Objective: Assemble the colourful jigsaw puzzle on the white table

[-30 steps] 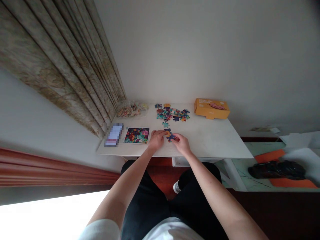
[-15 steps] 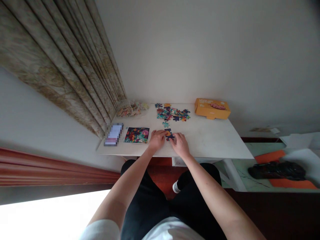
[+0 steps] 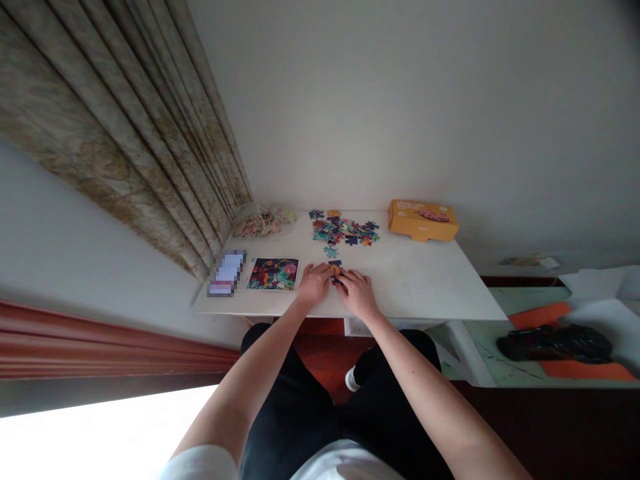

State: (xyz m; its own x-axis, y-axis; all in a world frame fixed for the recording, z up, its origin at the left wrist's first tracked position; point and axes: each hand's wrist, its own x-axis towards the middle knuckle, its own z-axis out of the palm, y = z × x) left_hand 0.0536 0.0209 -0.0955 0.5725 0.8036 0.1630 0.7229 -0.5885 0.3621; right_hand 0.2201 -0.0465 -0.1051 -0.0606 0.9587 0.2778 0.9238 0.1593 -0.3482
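Left hand (image 3: 314, 283), right hand (image 3: 357, 294) closed in on puzzle pieces (image 3: 337, 269), pinch or press unclear; a slip could knock pieces apart.

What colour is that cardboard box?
The rectangular cardboard box is orange, seen best in the head view.

Plain off-white painted wall (image 3: 400, 113) behind a white rectangular table (image 3: 415, 293); pleated beige patterned curtain (image 3: 135, 133) hangs at left. Reddish-brown wooden strip (image 3: 100, 340) runs above overexposed white light (image 3: 100, 433). Green marble-veined surface (image 3: 530, 300) lies right.
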